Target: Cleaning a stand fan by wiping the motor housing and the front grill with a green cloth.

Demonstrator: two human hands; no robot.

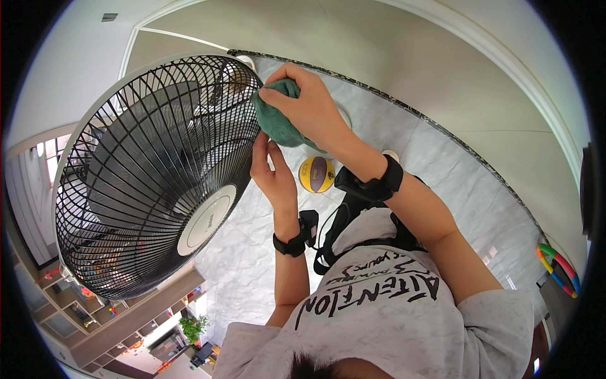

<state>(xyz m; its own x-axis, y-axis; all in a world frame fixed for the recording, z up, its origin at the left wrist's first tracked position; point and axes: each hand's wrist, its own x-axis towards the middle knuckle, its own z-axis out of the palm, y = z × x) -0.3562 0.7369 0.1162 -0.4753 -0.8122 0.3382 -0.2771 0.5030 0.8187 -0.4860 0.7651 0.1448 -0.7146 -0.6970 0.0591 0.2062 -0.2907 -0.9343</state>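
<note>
A large fan with a black wire grille and a pale centre cap fills the left of the head view, its face tilted. My right hand grips a bunched green cloth against the grille's right edge, thumb on top of the cloth. Just below it, my left hand is raised with a fingertip at the grille's edge and the thumb near the underside of the cloth. Whether the left fingers pinch anything is hidden. Both wrists wear black straps with small devices.
A yellow and purple ball lies on the marble-look tiled floor below my hands. Beyond runs a dark speckled floor border. Shelving and a green plant are at lower left, a multicoloured ring at far right.
</note>
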